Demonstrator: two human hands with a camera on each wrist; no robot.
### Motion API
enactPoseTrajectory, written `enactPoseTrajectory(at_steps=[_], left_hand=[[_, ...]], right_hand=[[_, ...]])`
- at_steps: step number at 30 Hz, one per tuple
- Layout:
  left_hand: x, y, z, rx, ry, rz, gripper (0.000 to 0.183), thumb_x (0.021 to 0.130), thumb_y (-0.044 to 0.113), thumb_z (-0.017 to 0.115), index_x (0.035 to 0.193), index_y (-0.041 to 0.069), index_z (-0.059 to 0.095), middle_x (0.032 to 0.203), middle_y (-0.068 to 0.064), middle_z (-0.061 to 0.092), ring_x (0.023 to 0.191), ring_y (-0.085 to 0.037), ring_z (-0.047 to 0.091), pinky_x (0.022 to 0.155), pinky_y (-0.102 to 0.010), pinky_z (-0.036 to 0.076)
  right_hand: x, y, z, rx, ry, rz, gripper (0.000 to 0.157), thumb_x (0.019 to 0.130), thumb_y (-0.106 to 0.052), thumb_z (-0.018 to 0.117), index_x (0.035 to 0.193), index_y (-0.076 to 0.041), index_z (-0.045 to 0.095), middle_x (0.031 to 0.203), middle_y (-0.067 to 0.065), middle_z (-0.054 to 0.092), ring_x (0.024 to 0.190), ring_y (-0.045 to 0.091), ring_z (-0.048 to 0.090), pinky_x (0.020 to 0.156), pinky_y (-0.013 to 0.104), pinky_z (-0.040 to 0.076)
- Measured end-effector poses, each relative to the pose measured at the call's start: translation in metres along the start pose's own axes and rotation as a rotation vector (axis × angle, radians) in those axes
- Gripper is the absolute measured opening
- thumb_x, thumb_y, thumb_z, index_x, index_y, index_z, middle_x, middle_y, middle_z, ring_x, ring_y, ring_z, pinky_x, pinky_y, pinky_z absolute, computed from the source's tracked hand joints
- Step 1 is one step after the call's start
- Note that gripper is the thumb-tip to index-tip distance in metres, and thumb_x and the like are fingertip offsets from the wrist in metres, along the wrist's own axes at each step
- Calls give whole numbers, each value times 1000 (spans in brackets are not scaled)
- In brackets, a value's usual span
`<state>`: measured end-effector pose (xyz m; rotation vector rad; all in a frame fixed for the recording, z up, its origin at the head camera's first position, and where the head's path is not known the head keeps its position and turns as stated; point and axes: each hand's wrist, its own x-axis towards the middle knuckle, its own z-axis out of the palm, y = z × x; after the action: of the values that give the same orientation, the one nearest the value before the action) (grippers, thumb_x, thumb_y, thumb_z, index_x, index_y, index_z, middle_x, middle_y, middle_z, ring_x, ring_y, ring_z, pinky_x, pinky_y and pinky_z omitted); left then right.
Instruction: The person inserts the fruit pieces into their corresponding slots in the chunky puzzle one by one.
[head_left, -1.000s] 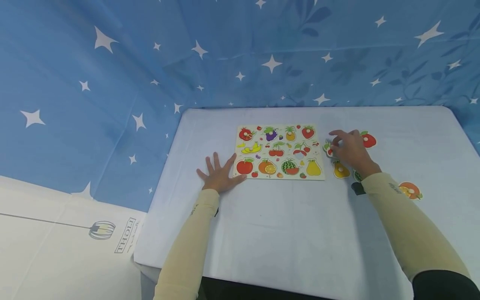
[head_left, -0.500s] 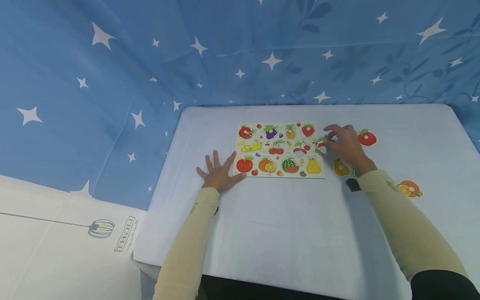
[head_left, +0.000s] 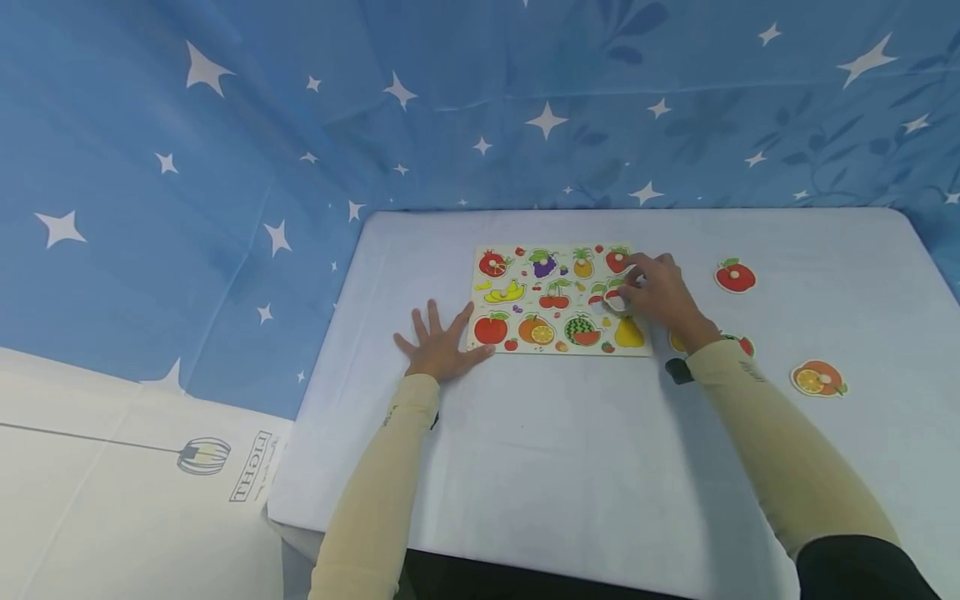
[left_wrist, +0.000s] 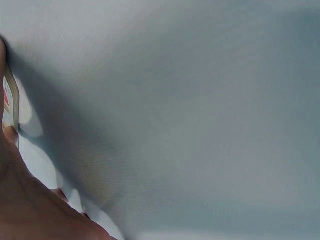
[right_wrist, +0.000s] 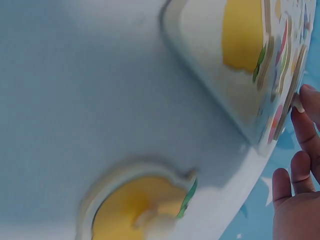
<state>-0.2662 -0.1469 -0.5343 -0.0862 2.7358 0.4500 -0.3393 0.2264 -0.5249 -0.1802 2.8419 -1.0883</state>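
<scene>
On the white table lies a fruit puzzle board (head_left: 551, 351) printed with several fruits. My left hand (head_left: 435, 350) rests spread at its lower left corner, thumb and index finger touching the edge; the left wrist view shows part of this hand (left_wrist: 30, 200) and a bit of the board. Over the board's right side, my right hand (head_left: 663, 292) pinches a red and green fruit puzzle piece (head_left: 615, 302), partly covered by the fingers. The right wrist view shows thumb and index finger on its white knob, the piece (right_wrist: 289, 100) edge-on. Whether it touches the board, I cannot tell.
Right of the board lie a red fruit piece (head_left: 735, 277), an orange piece (head_left: 819, 379) and a watermelon piece (head_left: 742, 345). A pear piece (right_wrist: 125, 210) lies beneath the right arm. A blue star-patterned curtain (head_left: 480, 100) hangs behind the table (head_left: 525, 467).
My right hand has carried the red and green piece leftward, from the table beside the board to over the board's right side. The left hand has stayed in place.
</scene>
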Motion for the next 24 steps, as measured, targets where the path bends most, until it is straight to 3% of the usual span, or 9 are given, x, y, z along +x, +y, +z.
enactPoseTrajectory(at_steps=[8, 17, 24], left_hand=[[0, 0, -1, -5, 2, 0, 96, 94, 70, 65, 172, 42, 18, 178, -17, -13, 160, -47, -16, 116, -82, -6], [1, -1, 1, 1, -4, -6, 96, 94, 71, 65, 172, 44, 16, 178, -17, -14, 160, -47, -17, 116, -82, -6], [2, -2, 0, -10, 0, -1, 96, 94, 71, 66, 172, 43, 18, 178, -16, -14, 160, -47, -17, 116, -82, -7]], right_hand=[[4, -10, 13, -2, 4, -58, 39, 100, -4, 73, 137, 3, 61, 109, 22, 64, 118, 42, 42, 97, 58, 42], [6, -15, 20, 0, -16, -27, 38, 101, -6, 70, 136, 2, 60, 110, 21, 59, 121, 43, 41, 100, 60, 42], [8, -15, 21, -26, -15, -39, 38, 100, -4, 73, 135, 3, 62, 109, 22, 66, 122, 44, 41, 104, 61, 40]])
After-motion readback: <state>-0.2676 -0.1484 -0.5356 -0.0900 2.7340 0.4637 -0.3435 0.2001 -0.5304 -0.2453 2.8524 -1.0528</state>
